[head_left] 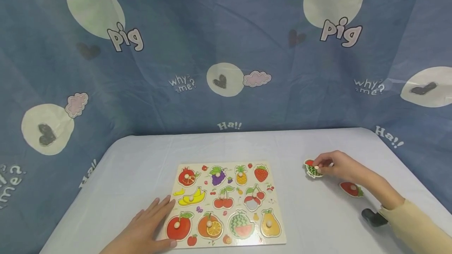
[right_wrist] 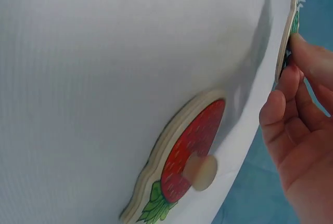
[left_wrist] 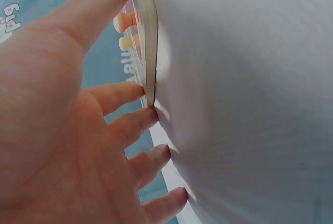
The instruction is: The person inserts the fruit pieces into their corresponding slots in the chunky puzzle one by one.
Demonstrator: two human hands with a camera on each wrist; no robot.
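Note:
A wooden fruit puzzle board (head_left: 231, 240) lies flat on the table. My left hand (head_left: 148, 222) is spread at its left side, fingertips and thumb on the board's edge, as the left wrist view (left_wrist: 78, 130) also shows. Off to the right, my right hand (head_left: 339, 166) pinches the knob of a watermelon piece (head_left: 311, 169). That piece (right_wrist: 287, 42) is seen edge-on in the right wrist view; whether it touches the cloth I cannot tell. Nearer my right forearm, a strawberry piece (head_left: 351, 189) lies on the table, its wooden knob (right_wrist: 200, 172) facing up.
The board's watermelon recess (head_left: 241, 224) and strawberry recess (head_left: 261, 173) have no knobbed piece in them; several other fruits have knobs. A dark object (head_left: 373, 218) sits by the right sleeve. White cloth (head_left: 141, 167) covers the table, with a blue printed curtain (head_left: 197, 113) behind.

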